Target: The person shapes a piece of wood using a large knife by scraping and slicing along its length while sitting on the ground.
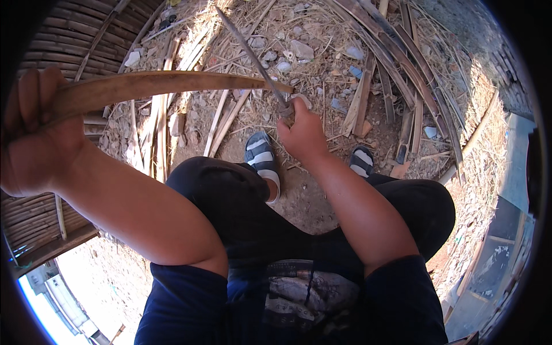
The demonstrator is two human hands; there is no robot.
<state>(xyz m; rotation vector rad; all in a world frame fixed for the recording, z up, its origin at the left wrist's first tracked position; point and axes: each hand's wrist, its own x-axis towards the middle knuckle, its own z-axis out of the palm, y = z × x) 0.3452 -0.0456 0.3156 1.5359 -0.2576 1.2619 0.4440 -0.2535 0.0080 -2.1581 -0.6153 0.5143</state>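
Observation:
My left hand (46, 138), raised at the far left, is closed round one end of a long bamboo strip (155, 84). The strip reaches across to the right and tapers toward its far end. In my right hand (305, 131), near the middle, is a long narrow-bladed knife (246, 48), its blade pointing up and to the left. Blade and strip cross close to the strip's tapered end, just above my right fist. Whether the edge has bitten into the bamboo cannot be made out. Most of the knife's handle is hidden by my fingers.
Split bamboo pieces (397, 63) lie in a heap at the upper right, with more slats (164, 123) on the left. Stones and straw litter the ground round my sandalled feet (263, 156). A bamboo-slat wall (63, 40) stands at the upper left.

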